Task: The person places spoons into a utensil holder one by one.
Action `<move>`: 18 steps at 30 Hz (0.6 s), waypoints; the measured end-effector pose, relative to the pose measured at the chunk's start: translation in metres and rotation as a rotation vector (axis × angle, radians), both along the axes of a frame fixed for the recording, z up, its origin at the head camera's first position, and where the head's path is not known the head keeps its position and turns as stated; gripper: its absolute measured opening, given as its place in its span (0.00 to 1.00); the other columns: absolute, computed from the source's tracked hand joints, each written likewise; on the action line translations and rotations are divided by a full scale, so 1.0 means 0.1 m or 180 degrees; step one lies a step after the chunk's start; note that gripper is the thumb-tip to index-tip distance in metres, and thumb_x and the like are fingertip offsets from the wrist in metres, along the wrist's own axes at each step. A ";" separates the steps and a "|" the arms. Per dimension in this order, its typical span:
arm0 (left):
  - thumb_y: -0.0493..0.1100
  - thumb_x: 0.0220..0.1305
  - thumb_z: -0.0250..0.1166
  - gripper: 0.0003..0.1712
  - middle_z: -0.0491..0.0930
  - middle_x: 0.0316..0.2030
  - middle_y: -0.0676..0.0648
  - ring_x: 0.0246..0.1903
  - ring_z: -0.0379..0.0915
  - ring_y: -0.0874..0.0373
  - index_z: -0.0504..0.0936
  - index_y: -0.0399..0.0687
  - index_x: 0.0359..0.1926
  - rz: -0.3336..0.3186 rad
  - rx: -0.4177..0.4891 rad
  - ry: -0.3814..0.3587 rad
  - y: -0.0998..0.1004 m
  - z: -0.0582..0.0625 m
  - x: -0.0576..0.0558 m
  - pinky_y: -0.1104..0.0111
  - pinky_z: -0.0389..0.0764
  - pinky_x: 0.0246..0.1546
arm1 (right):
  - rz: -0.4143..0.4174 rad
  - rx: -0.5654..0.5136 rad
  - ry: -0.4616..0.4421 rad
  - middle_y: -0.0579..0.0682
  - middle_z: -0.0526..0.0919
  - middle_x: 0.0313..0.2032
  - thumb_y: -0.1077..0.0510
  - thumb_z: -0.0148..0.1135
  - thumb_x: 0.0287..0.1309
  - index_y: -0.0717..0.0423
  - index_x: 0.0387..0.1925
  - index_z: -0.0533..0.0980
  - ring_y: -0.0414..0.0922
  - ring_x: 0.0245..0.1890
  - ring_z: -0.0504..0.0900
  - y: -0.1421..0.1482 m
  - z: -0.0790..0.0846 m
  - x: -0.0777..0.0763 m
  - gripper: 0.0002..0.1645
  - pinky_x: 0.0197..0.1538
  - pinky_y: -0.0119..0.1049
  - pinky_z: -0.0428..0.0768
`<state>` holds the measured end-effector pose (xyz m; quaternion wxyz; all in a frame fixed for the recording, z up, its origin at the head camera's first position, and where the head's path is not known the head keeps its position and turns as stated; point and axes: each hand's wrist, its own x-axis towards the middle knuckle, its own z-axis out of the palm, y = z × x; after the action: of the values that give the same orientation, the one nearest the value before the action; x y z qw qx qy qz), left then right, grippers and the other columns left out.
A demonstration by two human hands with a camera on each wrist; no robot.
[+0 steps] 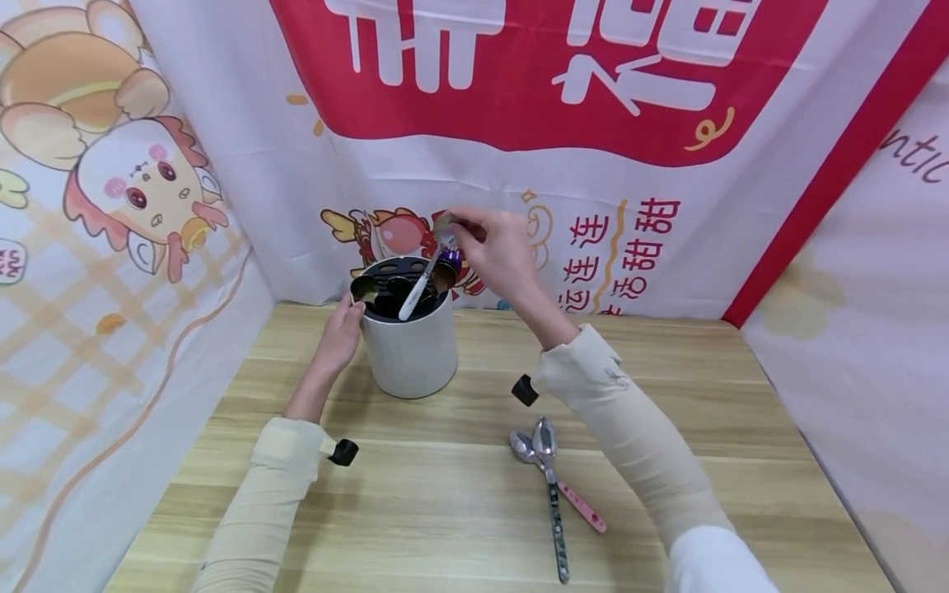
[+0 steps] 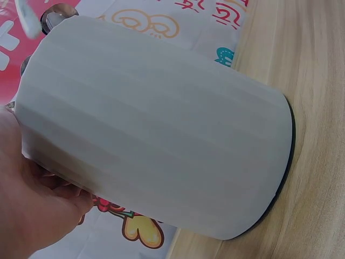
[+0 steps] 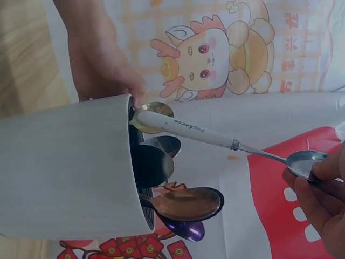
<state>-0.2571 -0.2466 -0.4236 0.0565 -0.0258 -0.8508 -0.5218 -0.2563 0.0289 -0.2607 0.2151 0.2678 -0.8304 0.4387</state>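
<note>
A white cylindrical utensil holder (image 1: 411, 358) with a black slotted top stands near the table's back edge. My left hand (image 1: 341, 333) grips its left side, thumb at the rim and fingers round the wall. Above the holder, my right hand (image 1: 500, 247) pinches the bowl of a white-handled spoon (image 3: 188, 131). That spoon slants with its handle end down, close over the holder's opening; whether it has entered a slot I cannot tell. Several spoons stand bowl-up in the holder, among them a copper-coloured spoon (image 3: 188, 203), a purple spoon (image 3: 186, 229) and a gold spoon (image 3: 161, 109).
On the wooden table (image 1: 430, 494), a spoon with a dark patterned handle (image 1: 556, 527) lies crossed over a pink-handled spoon (image 1: 582, 506), nearer me and to the right. A printed cloth (image 1: 296, 206) hangs right behind the holder, and more cloth borders both sides.
</note>
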 end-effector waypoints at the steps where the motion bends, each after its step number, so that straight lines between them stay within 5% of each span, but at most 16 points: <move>1: 0.53 0.77 0.37 0.35 0.53 0.76 0.35 0.77 0.45 0.40 0.47 0.50 0.80 0.0001 -0.0009 -0.0003 0.00 0.00 0.00 0.48 0.48 0.77 | 0.0005 0.0023 0.0039 0.55 0.89 0.46 0.62 0.61 0.66 0.58 0.52 0.84 0.44 0.35 0.86 -0.03 0.00 0.00 0.15 0.42 0.32 0.85; 5: 0.54 0.77 0.37 0.35 0.52 0.76 0.35 0.77 0.45 0.41 0.47 0.50 0.80 0.0020 -0.0053 -0.0028 -0.01 -0.01 0.00 0.48 0.49 0.77 | 0.0035 0.0188 0.0203 0.53 0.89 0.46 0.63 0.60 0.66 0.57 0.50 0.85 0.44 0.41 0.88 -0.14 0.00 -0.02 0.14 0.49 0.32 0.85; 10: 0.54 0.76 0.37 0.35 0.53 0.76 0.36 0.77 0.46 0.41 0.47 0.49 0.80 0.0037 -0.0051 -0.0026 -0.01 -0.01 0.00 0.48 0.49 0.77 | 0.0133 0.0526 0.0389 0.53 0.89 0.45 0.64 0.59 0.67 0.56 0.50 0.84 0.42 0.37 0.87 -0.28 -0.06 -0.03 0.14 0.45 0.32 0.85; 18: 0.53 0.76 0.37 0.35 0.52 0.77 0.36 0.77 0.45 0.41 0.47 0.48 0.79 0.0023 -0.0039 -0.0004 0.01 0.00 0.00 0.49 0.49 0.77 | 0.0156 0.0931 0.0375 0.51 0.89 0.46 0.62 0.58 0.68 0.54 0.51 0.84 0.44 0.45 0.87 -0.46 -0.26 -0.06 0.14 0.52 0.34 0.84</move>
<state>-0.2571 -0.2454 -0.4235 0.0576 -0.0227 -0.8541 -0.5164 -0.2619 -0.0167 -0.2869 0.2113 0.3418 -0.8646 0.3017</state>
